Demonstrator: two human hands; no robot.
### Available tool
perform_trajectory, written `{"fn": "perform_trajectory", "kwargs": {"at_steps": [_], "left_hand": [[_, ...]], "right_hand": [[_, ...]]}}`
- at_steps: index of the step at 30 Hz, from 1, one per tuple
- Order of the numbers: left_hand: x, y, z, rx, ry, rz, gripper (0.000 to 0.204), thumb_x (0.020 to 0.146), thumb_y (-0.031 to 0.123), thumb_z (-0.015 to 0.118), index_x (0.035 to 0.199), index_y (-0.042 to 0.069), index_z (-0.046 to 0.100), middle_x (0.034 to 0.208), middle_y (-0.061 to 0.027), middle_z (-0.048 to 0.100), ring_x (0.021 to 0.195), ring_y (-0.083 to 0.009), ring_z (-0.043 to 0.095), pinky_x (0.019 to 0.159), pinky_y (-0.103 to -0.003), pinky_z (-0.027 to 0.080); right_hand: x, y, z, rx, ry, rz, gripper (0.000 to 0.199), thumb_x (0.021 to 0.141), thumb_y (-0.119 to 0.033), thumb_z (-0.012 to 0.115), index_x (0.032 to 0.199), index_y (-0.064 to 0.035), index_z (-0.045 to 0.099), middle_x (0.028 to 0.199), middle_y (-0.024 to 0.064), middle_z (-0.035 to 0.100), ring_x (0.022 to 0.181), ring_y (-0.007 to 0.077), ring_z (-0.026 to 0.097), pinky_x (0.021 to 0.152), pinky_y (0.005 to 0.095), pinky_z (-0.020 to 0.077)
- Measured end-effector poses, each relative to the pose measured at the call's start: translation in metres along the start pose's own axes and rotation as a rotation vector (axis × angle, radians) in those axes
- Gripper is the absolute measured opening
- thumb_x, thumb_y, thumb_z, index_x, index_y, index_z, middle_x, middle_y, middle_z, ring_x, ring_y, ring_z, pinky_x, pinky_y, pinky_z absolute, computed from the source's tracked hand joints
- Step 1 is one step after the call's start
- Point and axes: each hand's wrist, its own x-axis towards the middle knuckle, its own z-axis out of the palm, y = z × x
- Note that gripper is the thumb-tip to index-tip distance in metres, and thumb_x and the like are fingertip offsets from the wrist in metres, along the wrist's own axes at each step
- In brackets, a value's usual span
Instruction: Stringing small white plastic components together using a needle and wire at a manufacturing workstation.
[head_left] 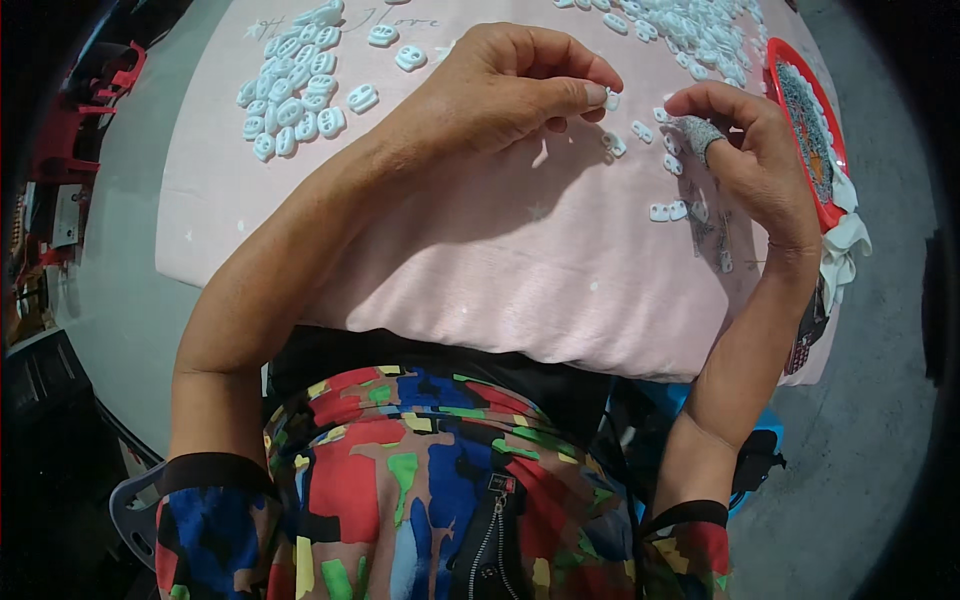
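My left hand [530, 85] is closed, its thumb and index finger pinching a small white plastic piece [612, 100] with holes in it. To the right, my right hand [750, 150] has index finger and thumb drawn together, the thumb wrapped in a grey cover [700, 135]. Whatever lies between those fingertips is too small to make out. A white piece [661, 115] shows right beside that index fingertip. Similar small pieces lie on the pink cloth between and below my hands, including a loose piece [614, 146] and a short row of pieces [668, 212].
A pink cloth [450, 270] covers the table. Larger white oval pieces [290, 85] are heaped at the left, with a few apart from them. Another pile of white pieces [700, 35] sits at the far right, next to a red tray [838, 150] of small grey parts.
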Motion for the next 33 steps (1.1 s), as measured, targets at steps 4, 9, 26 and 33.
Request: {"fn": "perform_trajectory", "kwargs": {"at_steps": [4, 9, 26, 33], "left_hand": [[-0.001, 0.001, -0.003, 0.008, -0.007, -0.007, 0.020, 0.091, 0.021, 0.068, 0.106, 0.009, 0.070, 0.087, 0.0036, 0.067, 0.072, 0.0009, 0.055, 0.060, -0.013, 0.040], [0.000, 0.007, -0.003, -0.001, -0.049, -0.029, 0.020, 0.091, 0.021, 0.067, 0.106, 0.008, 0.070, 0.084, 0.0050, 0.065, 0.067, 0.0020, 0.051, 0.056, -0.013, 0.038], [-0.001, 0.002, -0.003, 0.074, -0.034, 0.003, 0.020, 0.092, 0.021, 0.066, 0.106, 0.007, 0.070, 0.084, 0.0035, 0.066, 0.068, 0.0012, 0.053, 0.059, -0.012, 0.040], [0.000, 0.003, -0.003, 0.090, -0.048, -0.026, 0.021, 0.092, 0.021, 0.066, 0.107, 0.007, 0.070, 0.084, 0.0030, 0.066, 0.069, 0.0007, 0.054, 0.058, -0.012, 0.041]], "right_hand": [[0.002, 0.012, -0.006, -0.040, -0.012, 0.002, 0.029, 0.073, -0.002, 0.051, 0.095, 0.0040, 0.067, 0.084, 0.0051, 0.066, 0.076, 0.0110, 0.060, 0.074, 0.0237, 0.0477], [-0.003, 0.007, -0.017, -0.151, 0.001, 0.064, 0.025, 0.072, -0.002, 0.052, 0.092, 0.0039, 0.066, 0.081, 0.0039, 0.064, 0.075, 0.0106, 0.059, 0.071, 0.0217, 0.0455], [-0.001, 0.004, -0.010, -0.310, -0.132, -0.013, 0.022, 0.069, -0.004, 0.056, 0.086, 0.0031, 0.068, 0.071, 0.0064, 0.065, 0.063, 0.0129, 0.058, 0.058, 0.0274, 0.0461], [-0.005, 0.006, -0.016, -0.092, -0.019, 0.010, 0.023, 0.073, -0.006, 0.054, 0.091, 0.0009, 0.066, 0.080, 0.0057, 0.065, 0.076, 0.0109, 0.059, 0.070, 0.0244, 0.0457]]}}
